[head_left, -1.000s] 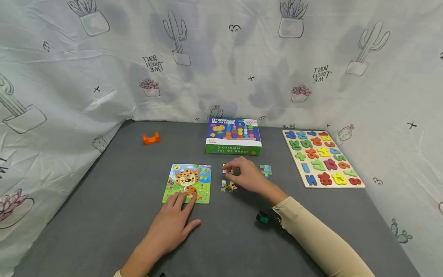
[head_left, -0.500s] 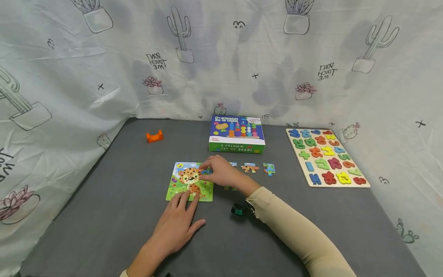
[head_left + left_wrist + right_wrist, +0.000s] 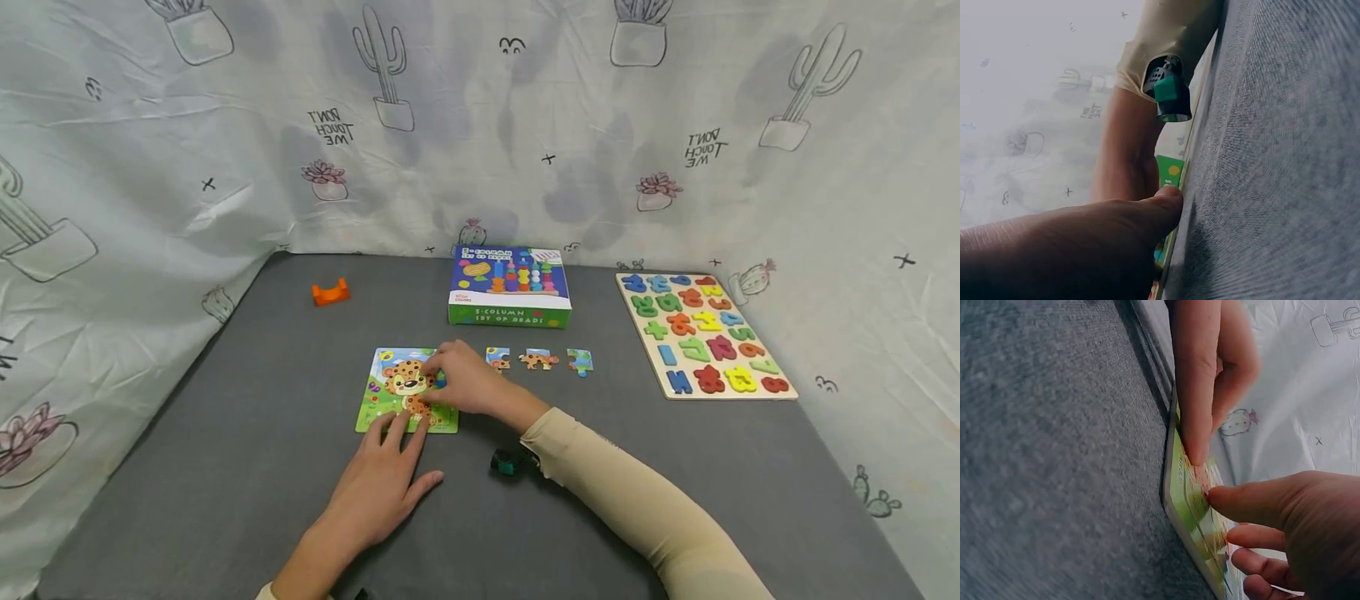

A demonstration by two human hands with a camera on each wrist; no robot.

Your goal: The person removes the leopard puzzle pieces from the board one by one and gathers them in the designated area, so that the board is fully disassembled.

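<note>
Leopard puzzle (image 3: 405,387) lies on the tabletop (image 3: 225,467), your left hand (image 3: 382,479) touching its six-o'clock edge with straight, spread fingers (image 3: 418,437), your right (image 3: 468,379) arched over three o'clock, its grasp impossible to tell.

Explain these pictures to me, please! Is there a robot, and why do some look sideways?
No robot here: these are a person's bare hands. The big picture comes from a camera on the person's head, looking forward and down. The other two come from cameras worn on the wrists, close to the hands, so things look tipped.

On the grey surface lie a leopard puzzle, three loose pieces, a box, a board of colourful shapes and a small orange thing.

The left hand rests its fingertips on the puzzle. The right hand touches the puzzle too; I can't tell whether it pinches a piece.
</note>
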